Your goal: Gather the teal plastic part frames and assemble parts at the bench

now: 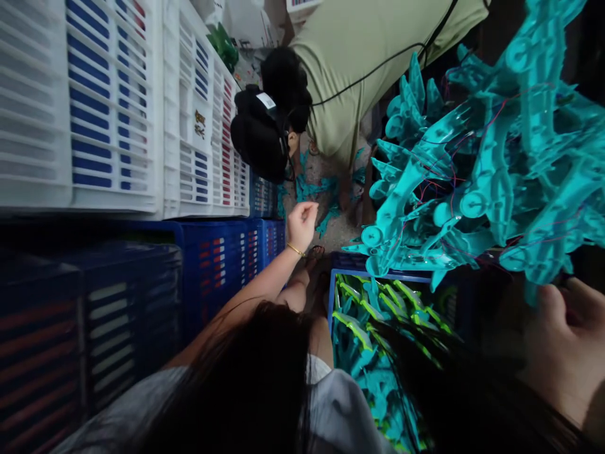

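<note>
Our right hand (570, 347), fingers curled beneath, grips a bundle of teal plastic parts (486, 157) above the blue crate (333, 290); light, stiff, snag-prone (thin wires run through). Left hand (301, 222) is loosely fisted, empty.

two hands (302, 224), one gold bracelet (295, 250), two people

I see a speckled floor (331, 233) strewn with loose teal plastic parts (309, 188); stacked blue crates (222, 265) and a blue bin (336, 285) stand on it
</note>
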{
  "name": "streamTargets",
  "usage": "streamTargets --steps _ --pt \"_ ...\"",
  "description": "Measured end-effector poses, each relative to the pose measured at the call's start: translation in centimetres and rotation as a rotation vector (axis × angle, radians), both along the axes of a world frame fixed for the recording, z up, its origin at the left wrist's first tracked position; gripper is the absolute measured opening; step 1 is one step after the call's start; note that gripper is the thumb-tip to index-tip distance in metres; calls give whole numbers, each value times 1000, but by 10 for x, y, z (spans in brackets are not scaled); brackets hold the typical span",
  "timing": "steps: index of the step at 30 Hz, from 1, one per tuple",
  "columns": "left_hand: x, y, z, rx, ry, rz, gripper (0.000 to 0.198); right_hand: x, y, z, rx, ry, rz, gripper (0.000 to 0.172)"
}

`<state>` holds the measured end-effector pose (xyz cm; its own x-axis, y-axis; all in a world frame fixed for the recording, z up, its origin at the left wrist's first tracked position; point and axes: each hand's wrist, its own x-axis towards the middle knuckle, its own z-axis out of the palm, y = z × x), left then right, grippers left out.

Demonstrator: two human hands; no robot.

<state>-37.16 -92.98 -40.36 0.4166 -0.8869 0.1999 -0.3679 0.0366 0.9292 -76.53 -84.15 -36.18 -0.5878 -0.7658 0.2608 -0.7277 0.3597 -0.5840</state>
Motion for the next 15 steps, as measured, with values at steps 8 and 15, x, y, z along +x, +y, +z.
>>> streamTargets --steps 8,15 --pt "-36 37 -33 284 329 -86 13 -29 -6 -23 -110 -146 -37 65" --pt "-90 -8 11 49 45 -431 38 -26 -51 -5 15 -224 96 93"
